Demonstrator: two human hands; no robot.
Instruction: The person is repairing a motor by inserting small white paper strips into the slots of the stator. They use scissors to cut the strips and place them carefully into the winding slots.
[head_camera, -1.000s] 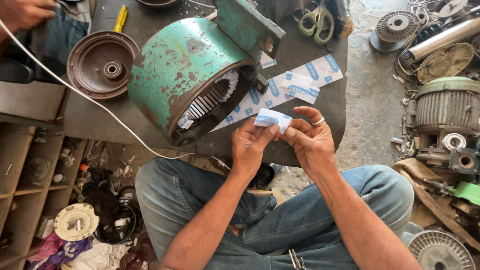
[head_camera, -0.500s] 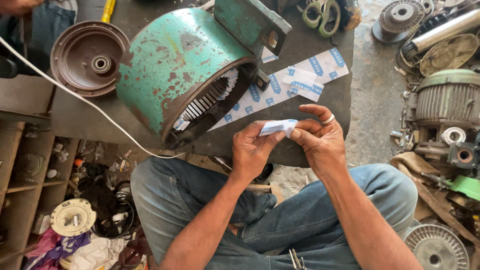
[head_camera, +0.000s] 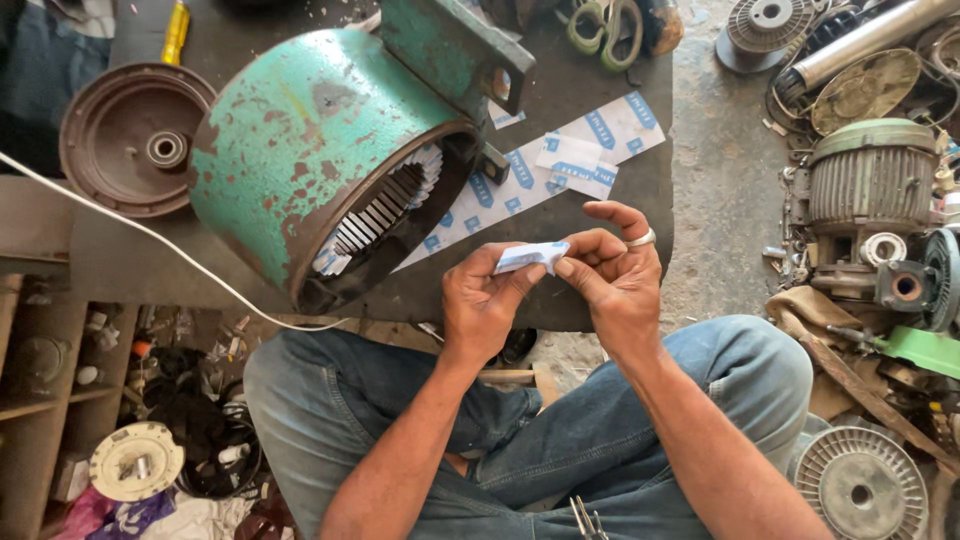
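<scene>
Both my hands pinch a small folded piece of white and blue insulation paper (head_camera: 532, 256) above my lap. My left hand (head_camera: 482, 300) holds its left end, and my right hand (head_camera: 612, 272), with a ring on one finger, holds its right end. Just beyond them, on a dark worktable (head_camera: 600, 190), lies a green rusty motor housing (head_camera: 330, 150) on its side, its open end facing me. Slots inside show white paper liners. A long strip of the same printed paper (head_camera: 560, 160) lies on the table beside the housing.
A round brown end cover (head_camera: 135, 140) sits left of the housing, with a white cable (head_camera: 150, 235) running across. Scissors (head_camera: 605, 25) lie at the table's far edge. Old motors and parts (head_camera: 870, 190) crowd the floor on the right. Wooden shelves (head_camera: 40, 400) stand at left.
My hands stay together on the folded paper, shifting it slightly lower and working its fold. The view has drifted a little, so the housing sits higher and further left.
</scene>
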